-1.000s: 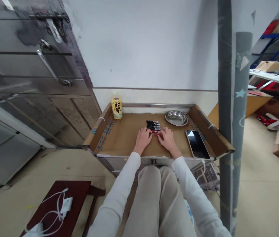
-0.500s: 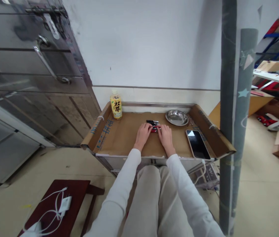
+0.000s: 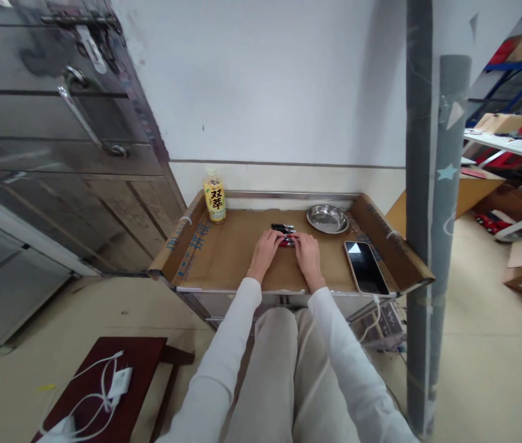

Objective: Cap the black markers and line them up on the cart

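Several black marker pens (image 3: 282, 227) and a red one (image 3: 287, 242) lie bunched together in the middle of a cardboard-lined tray table (image 3: 224, 261). My left hand (image 3: 265, 248) closes on the left ends of the pens. From the other side, my right hand (image 3: 306, 251) closes on their right ends. The fingertips hide most of the nearer pens. Both arms wear white sleeves, and my knees sit just below the table's front edge.
A yellow-labelled drink bottle (image 3: 214, 197) stands at the back left corner. A steel dish (image 3: 328, 218) sits at the back right, with a phone (image 3: 365, 267) face up in front of it. A grey post (image 3: 422, 184) rises on the right. A dark stool (image 3: 145, 360) holds a white charger (image 3: 117, 381).
Both hands slid forward over the row of pens and pushed them into a tighter bunch. The view shifted slightly.
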### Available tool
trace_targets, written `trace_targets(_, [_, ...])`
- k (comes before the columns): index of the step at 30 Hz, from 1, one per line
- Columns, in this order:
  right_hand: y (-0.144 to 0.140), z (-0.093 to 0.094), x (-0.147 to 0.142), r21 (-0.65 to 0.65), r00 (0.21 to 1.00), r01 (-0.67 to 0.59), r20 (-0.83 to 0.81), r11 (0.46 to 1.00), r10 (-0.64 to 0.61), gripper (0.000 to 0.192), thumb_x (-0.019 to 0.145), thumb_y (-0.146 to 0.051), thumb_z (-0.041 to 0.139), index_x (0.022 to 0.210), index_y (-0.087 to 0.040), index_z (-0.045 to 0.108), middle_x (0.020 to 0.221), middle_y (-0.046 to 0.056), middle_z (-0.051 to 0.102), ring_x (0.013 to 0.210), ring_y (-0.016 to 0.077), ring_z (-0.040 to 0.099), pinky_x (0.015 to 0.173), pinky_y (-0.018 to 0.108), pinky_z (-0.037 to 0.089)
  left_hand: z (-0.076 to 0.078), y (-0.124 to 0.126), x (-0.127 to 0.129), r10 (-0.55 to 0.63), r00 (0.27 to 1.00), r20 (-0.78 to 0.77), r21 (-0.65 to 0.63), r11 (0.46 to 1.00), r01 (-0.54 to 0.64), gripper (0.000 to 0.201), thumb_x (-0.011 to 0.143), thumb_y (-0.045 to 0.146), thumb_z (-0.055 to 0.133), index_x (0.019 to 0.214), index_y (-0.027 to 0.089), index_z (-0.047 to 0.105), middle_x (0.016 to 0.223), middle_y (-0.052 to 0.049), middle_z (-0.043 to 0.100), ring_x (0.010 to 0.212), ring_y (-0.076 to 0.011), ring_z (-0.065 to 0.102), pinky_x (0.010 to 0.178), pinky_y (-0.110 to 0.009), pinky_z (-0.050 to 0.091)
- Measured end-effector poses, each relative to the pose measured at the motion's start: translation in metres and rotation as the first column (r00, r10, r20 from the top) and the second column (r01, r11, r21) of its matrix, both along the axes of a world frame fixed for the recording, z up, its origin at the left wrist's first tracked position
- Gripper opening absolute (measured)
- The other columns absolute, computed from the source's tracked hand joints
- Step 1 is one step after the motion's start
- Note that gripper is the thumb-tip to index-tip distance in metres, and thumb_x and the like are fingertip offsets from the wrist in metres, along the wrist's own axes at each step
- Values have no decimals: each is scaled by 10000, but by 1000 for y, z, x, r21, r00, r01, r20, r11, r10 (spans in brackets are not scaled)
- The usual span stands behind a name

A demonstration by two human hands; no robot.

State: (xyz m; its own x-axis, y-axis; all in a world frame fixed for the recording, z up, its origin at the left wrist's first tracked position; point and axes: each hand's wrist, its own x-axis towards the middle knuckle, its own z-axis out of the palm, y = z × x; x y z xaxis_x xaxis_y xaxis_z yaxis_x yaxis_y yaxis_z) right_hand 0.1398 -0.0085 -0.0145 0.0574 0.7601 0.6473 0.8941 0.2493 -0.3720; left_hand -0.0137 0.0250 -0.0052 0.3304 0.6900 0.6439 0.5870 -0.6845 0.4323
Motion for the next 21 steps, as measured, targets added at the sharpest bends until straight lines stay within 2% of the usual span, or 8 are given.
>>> trace_targets(7, [1,0,-1,-25,1000,-14,-7,1000,14,344,1025,-300,310,1033,-177,632,983,100,696,892,229,587,785,337,382,0,0,-1,19,1000,24,-7,1000,-19,118,969,251,479,993,205,584,979,-51,633,944,-189,597,887,-344,498])
trace_targets(16, [1,-2,-2,-86,990,-137,22,987,140,303,1009,-281,358,1121,-193,626,1020,88,705,885,227,609,793,336,422,3,-2,0,-36,999,5,-62,997,36,99,959,211,485,1009,213,571,1003,-45,645,981,-181,608,922,-342,493])
trace_targets(21, [1,-1,-1,-79,995,-85,54,993,90,310,1004,-304,382,1079,-199,665,978,85,720,858,225,605,770,327,396,0,0,2,-42,999,-3,-107,993,41,181,940,191,502,1117,204,533,1046,-60,657,998,-191,619,932,-361,491])
